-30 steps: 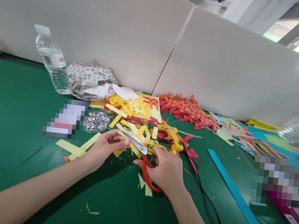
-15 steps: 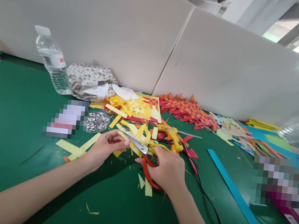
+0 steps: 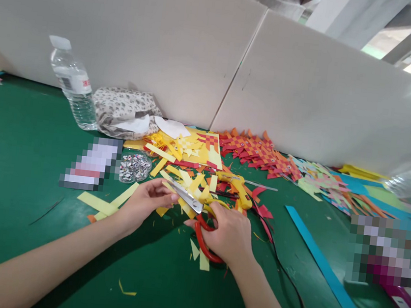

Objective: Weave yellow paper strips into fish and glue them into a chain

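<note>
My right hand (image 3: 232,231) is closed around the handles of a pair of scissors (image 3: 190,199), one loop red and the other yellow. Their metal blades point left, toward the fingertips of my left hand (image 3: 150,202). Between its thumb and fingers my left hand pinches a yellow paper strip (image 3: 169,186), partly covered by the blades. Beneath and behind both hands lies a pile of yellow paper strips (image 3: 195,180). Just beyond my right hand is a yellow glue gun (image 3: 239,185), its black cord running toward the front edge.
A water bottle (image 3: 74,84) leans by a patterned cloth bag (image 3: 125,108) at the white partition (image 3: 131,27). Small googly eyes (image 3: 134,167) fill a clear dish. Woven red-orange paper fish (image 3: 254,149) lie at the back, and a blue strip (image 3: 319,258) at right.
The scissor blades have closed a little, and the red handle has come slightly nearer the yellow one. Both hands stay in nearly the same place.
</note>
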The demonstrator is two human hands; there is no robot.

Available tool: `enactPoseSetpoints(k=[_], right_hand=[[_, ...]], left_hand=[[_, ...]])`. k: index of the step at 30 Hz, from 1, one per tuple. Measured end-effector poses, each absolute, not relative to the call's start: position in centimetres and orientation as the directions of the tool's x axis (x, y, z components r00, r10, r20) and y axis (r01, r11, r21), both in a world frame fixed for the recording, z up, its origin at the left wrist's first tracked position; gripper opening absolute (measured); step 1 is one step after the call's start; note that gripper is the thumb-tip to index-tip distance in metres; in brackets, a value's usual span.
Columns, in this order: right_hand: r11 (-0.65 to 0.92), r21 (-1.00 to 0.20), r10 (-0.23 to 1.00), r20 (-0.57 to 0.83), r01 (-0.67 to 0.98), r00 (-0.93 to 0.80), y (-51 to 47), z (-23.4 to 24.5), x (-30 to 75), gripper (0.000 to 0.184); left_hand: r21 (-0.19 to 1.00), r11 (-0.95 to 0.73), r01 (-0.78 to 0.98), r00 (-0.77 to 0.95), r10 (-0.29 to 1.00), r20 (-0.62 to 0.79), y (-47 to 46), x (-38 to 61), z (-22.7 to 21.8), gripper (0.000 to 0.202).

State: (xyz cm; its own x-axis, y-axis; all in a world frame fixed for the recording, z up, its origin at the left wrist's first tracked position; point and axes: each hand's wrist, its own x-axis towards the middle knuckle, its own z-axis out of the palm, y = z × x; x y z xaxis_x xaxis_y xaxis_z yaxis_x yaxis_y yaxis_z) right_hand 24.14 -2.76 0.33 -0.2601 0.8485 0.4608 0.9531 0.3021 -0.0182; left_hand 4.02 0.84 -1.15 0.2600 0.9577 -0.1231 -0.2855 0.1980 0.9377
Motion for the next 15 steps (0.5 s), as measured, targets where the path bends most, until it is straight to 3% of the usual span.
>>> enactPoseSetpoints(k=[11,15], right_hand=[[0.306,-0.006,0.848,0.456,0.952,-0.270,-2.83,0.32,23.86,0.040],[0.297,-0.098,0.854,0.473,0.950,-0.218,-2.82,0.23,23.76,0.037]], left_hand=[[0.924,0.216,-0.317,0.251,0.958,-0.138,0.87,4.15,-0.96,0.018],[0.921,0.228,-0.317,0.247,0.957,-0.152,0.92,4.17,-0.93,0.020]])
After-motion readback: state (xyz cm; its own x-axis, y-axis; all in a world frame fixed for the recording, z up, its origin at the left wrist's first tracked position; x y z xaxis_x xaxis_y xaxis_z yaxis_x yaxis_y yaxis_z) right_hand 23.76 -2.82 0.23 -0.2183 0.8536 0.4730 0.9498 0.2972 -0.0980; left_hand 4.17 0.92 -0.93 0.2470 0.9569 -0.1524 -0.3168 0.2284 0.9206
